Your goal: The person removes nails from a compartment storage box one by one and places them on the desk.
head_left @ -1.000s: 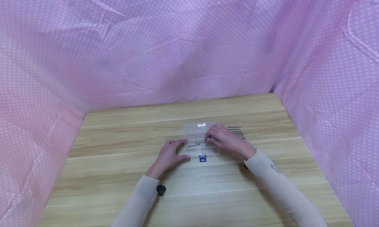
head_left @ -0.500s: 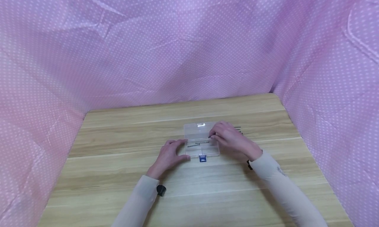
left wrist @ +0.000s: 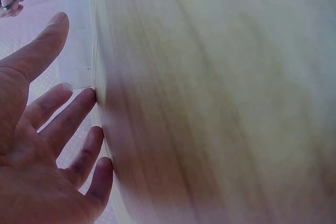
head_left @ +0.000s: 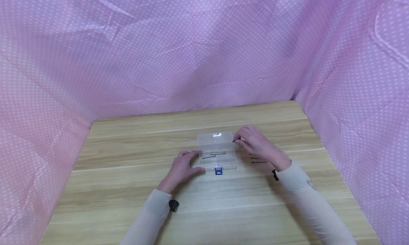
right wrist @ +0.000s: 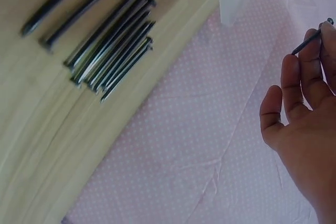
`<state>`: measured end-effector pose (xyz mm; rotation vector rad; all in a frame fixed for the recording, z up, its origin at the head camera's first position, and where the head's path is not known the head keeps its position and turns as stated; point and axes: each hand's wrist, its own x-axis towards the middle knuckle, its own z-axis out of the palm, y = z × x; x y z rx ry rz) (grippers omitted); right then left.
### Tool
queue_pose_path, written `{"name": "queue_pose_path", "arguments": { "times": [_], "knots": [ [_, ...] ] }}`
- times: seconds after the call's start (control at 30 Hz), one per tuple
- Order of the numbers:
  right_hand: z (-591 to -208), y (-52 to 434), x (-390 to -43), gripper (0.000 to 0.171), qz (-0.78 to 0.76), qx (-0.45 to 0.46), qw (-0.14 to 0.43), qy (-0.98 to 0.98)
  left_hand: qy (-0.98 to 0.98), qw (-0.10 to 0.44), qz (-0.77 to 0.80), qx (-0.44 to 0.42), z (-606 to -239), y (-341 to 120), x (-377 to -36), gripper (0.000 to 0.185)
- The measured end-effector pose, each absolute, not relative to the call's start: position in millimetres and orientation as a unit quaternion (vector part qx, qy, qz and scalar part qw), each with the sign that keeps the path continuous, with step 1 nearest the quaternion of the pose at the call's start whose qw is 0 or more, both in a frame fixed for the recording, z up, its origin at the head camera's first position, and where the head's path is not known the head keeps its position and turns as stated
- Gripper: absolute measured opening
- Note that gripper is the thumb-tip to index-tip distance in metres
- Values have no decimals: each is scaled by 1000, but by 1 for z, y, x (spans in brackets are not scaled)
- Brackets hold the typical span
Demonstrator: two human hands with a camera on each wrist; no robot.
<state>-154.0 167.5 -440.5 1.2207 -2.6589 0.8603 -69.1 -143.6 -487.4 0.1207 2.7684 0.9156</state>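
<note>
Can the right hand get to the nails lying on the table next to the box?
Probably yes. The right hand hovers just above the nails, with nothing between them, though it already pinches one nail by the clear box.

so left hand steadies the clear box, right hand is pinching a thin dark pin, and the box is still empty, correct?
Not quite. The clear box is not empty: the head view shows a few thin dark pins lying inside it. The rest holds: the left hand rests against the box and the right hand pinches a pin.
</note>
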Motion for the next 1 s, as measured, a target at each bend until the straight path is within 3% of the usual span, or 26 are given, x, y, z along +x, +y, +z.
{"name": "queue_pose_path", "arguments": {
  "times": [0.57,1.0],
  "knots": [
    [-448,195,-178,6,280,347,44,-894,941,111,318,39,-487,-144,-69,77],
    [-460,206,-196,9,258,302,0,-918,942,109,315,42,-490,-144,-70,77]
  ]
}}
